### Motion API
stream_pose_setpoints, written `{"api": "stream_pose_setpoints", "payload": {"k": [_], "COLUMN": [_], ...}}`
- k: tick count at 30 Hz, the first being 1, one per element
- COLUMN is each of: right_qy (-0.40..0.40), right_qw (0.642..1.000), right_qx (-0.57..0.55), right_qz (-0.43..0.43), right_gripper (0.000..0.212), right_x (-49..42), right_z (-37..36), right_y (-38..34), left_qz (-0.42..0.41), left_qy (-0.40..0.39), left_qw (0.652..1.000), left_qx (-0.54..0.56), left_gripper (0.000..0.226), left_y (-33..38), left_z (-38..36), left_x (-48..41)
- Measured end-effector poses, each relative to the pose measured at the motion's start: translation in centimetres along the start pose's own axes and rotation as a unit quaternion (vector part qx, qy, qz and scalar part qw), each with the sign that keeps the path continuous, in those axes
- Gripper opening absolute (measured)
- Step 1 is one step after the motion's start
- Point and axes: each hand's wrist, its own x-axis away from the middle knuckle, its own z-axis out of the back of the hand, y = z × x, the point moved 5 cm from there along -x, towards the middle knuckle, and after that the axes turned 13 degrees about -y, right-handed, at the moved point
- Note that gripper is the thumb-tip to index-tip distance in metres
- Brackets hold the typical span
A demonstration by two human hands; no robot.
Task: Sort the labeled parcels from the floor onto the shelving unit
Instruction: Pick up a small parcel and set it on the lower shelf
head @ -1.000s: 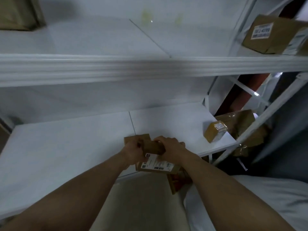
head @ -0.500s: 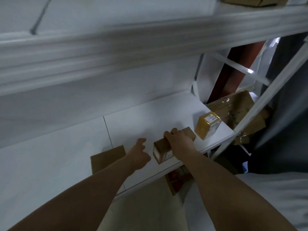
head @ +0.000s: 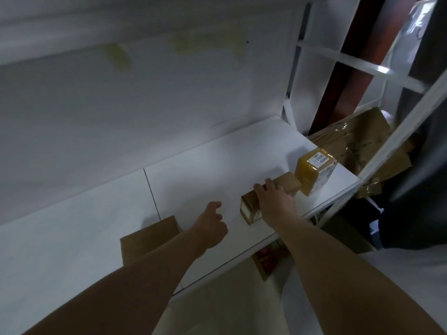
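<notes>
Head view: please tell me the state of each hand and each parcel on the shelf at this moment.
Right hand: grips the small brown parcel from above.
Small brown parcel: lying on the shelf, label end toward the camera.
Left hand: loosely curled, holds nothing.
Flat brown parcel: lying flat on the shelf, partly hidden by the left forearm.
Yellow-taped parcel: standing near the shelf's right end, label on top.

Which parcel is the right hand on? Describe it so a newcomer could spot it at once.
Look at the white shelf, toward its right end near the front edge. The long brown box lies there, held by the right hand, between a flat brown parcel and a yellowish tape-wrapped parcel. Unlike those, it is narrow and elongated, with a small white label on its near end face.
</notes>
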Motion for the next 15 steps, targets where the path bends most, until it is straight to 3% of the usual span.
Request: {"api": "stream_pose_setpoints", "payload": {"k": [8,13,15], "right_qy": [-0.028,-0.075,-0.068], "right_qw": [0.999,0.996,0.997], "right_qx": [0.004,0.011,0.023], "right_qz": [-0.027,-0.044,-0.040], "right_gripper": [0.070,0.087,0.084], "right_x": [0.6,1.3,1.8], "right_z": [0.8,1.3,1.8], "right_y": [-0.3,-2.1,-3.2], "left_qz": [0.003,0.016,0.014], "left_qy": [0.017,0.030,0.037], "left_qw": [1.000,0.999,0.999], "left_qx": [-0.015,-0.016,-0.015], "left_gripper": [0.063,0.063,0.061], "left_y": [1.1,1.1,1.2], "left_z": [1.3,2.4,2.8], "left_x": [1.9,4.0,4.9]}}
